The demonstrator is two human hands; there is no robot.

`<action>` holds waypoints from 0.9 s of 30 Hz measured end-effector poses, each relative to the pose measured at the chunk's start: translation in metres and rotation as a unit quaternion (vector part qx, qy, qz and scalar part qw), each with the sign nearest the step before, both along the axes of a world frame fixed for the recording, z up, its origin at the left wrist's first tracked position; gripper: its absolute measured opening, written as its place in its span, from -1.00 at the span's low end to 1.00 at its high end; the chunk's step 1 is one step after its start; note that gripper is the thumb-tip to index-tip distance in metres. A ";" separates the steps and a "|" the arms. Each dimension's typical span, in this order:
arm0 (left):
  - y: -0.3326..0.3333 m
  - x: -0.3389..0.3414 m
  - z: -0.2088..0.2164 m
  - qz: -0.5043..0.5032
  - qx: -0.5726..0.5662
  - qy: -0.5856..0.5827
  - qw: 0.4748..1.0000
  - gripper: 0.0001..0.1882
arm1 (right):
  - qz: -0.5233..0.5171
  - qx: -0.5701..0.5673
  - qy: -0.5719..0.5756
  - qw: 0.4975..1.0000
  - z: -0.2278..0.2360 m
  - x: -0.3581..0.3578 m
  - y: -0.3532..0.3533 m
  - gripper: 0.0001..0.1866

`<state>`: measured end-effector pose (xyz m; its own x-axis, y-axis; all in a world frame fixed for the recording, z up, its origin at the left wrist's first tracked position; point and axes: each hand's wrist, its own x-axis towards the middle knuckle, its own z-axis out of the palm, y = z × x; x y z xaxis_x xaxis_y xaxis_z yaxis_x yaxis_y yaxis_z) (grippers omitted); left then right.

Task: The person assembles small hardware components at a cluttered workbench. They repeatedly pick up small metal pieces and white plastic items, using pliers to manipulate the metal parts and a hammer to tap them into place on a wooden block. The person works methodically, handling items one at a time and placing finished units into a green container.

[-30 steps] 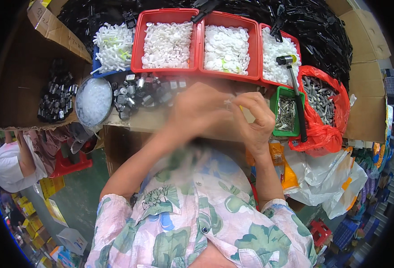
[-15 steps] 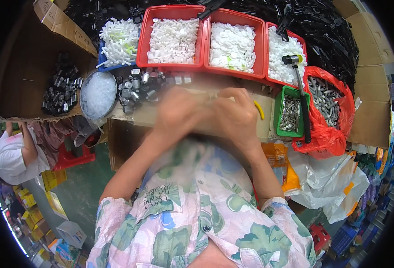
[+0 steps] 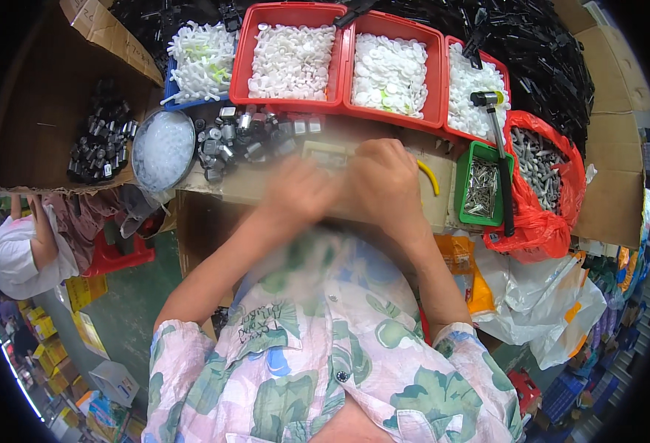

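Observation:
Both of my hands are close together over the cardboard-covered work surface (image 3: 240,188). My left hand (image 3: 301,190) is smeared by motion, so its fingers and anything in them do not show. Beside it, my right hand (image 3: 385,183) is closed with its fingers curled inward; whatever it may hold is hidden. A pale, flat rectangular piece (image 3: 325,152) lies just beyond the hands, partly covered by them. Left of it sits a loose pile of small black and silver cylindrical parts (image 3: 225,140). A yellow curved handle (image 3: 430,177) lies right of my right hand.
Red bins (image 3: 346,74) of small white plastic parts line the back, beside a blue tray (image 3: 168,92). A round bowl (image 3: 163,151) stands left. At right, a hammer (image 3: 503,170) rests across a green metal-pin box (image 3: 480,218) near a red bag (image 3: 539,232). Another person (image 3: 26,251) is far left.
My right hand has turned, its knuckles now higher and its fingers tucked in. My left hand has shifted slightly and stays blurred. More of the pale rectangular piece shows.

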<state>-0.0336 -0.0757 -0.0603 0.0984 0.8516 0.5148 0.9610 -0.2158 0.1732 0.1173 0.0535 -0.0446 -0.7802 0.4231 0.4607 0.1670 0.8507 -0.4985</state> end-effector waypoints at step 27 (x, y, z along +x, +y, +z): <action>0.047 0.008 0.036 -0.061 0.017 -0.084 0.994 -0.77 | -0.255 -0.004 -0.049 0.966 0.030 0.104 0.049 -0.85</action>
